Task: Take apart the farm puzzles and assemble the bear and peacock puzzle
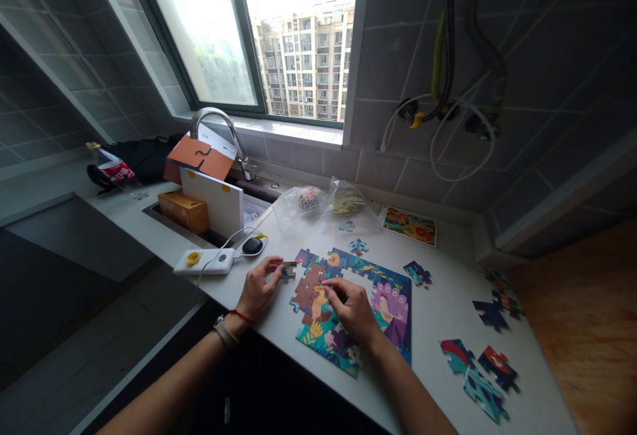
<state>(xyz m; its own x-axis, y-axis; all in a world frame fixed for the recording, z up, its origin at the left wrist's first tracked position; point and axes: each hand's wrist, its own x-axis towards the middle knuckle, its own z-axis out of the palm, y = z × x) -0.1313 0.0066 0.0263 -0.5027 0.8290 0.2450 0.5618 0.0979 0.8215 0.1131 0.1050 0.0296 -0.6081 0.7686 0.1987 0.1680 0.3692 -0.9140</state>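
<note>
A partly joined jigsaw puzzle (391, 306) with animals and plants lies on the white counter, with a gap in its upper middle. My left hand (259, 287) is at the puzzle's left edge, pinching a puzzle piece (288, 272) between thumb and fingers. Over the middle of the puzzle is my right hand (352, 308), its thumb and fingertips closed together near the brown bear. Whatever may be between those fingertips is too small to tell. Beyond the puzzle's top edge lie a loose blue piece (358, 247) and a dark piece (418, 274) to its right.
Several more pieces (482, 392) lie at the counter's right. Behind the puzzle are plastic bags (347, 203) of pieces and a picture card (409, 225). To the left, a power strip (204, 262) with a cable sits before a sink holding boxes (183, 213) under a faucet (219, 113).
</note>
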